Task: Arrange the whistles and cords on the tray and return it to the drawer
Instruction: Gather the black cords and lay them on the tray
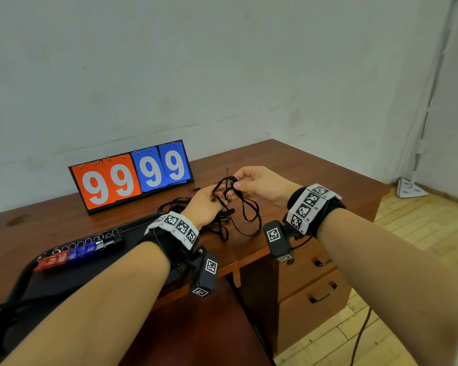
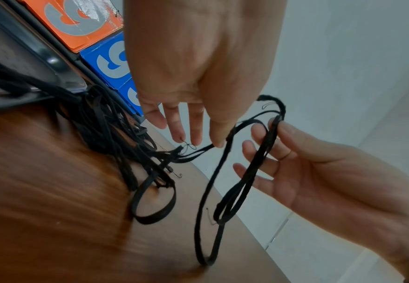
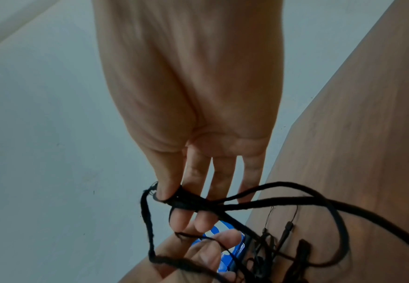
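Both hands are raised over the wooden desk (image 1: 288, 165) and share one black cord (image 1: 246, 215), whose loops hang down to the desk top. My right hand (image 1: 234, 184) pinches a bunched part of the cord between thumb and forefinger (image 3: 165, 191). My left hand (image 1: 217, 198) holds another strand of the same cord at its fingertips (image 2: 219, 141). A tangle of more black cords (image 1: 175, 204) lies on the desk behind the left hand. The black tray (image 1: 24, 276) sits at the left. It holds a row of red, blue, clear and black whistles (image 1: 80, 252).
A flip scoreboard (image 1: 132, 175) showing 99 99 stands at the back against the wall. Some black cords (image 1: 6, 307) hang over the tray's near left edge. Drawers with dark handles (image 1: 320, 295) are under the desk's right side. A dark cable (image 1: 360, 336) runs over the wooden floor.
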`<state>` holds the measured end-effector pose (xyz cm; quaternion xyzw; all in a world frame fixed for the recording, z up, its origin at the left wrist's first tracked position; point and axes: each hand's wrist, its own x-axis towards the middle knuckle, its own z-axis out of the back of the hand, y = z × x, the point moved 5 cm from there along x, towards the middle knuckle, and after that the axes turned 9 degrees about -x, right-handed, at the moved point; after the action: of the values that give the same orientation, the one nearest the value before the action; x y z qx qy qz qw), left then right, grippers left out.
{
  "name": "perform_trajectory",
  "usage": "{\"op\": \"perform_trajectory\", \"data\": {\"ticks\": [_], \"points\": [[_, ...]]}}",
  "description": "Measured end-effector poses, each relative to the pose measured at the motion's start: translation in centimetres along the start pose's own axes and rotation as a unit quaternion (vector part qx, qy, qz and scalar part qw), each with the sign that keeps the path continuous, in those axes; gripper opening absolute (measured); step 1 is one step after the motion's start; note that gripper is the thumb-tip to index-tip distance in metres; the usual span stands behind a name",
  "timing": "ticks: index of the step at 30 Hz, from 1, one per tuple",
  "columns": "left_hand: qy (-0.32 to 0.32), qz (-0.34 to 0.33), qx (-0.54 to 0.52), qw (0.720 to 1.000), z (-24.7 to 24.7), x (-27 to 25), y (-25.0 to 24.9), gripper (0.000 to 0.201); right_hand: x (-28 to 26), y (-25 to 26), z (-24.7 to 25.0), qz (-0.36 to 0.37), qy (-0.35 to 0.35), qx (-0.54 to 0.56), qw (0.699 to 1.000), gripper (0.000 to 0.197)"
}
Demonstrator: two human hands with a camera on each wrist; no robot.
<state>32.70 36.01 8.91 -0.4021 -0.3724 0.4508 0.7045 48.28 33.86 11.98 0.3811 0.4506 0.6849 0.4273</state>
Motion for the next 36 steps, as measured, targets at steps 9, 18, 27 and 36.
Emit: {"op": "perform_trajectory", "data": {"ticks": [9,18,27,36], "points": [[-0.096,0.021,-0.023,0.995,1.2,1.2,-0.6,0.046,0.9,-0.8,0.3,0.002,-0.034,-0.010,0.999,0.007],[-0.215,0.008,-0.023,0.976,3.2,1.6,-1.8,0.032,2.4,-3.0,0.3,-0.056,-0.111,-0.025,0.992,0.010],[-0.108,0.074,-0.029,0.991,0.6,1.9,-0.4,0.027,2.9,-3.3,-0.6,-0.047,-0.113,-0.029,0.992,0.012],[-0.097,0.116,-0.043,0.988,0.9,1.5,0.4,0.013,2.9,-4.1,0.3,-0.116,-0.175,0.053,0.976,0.004]]}}
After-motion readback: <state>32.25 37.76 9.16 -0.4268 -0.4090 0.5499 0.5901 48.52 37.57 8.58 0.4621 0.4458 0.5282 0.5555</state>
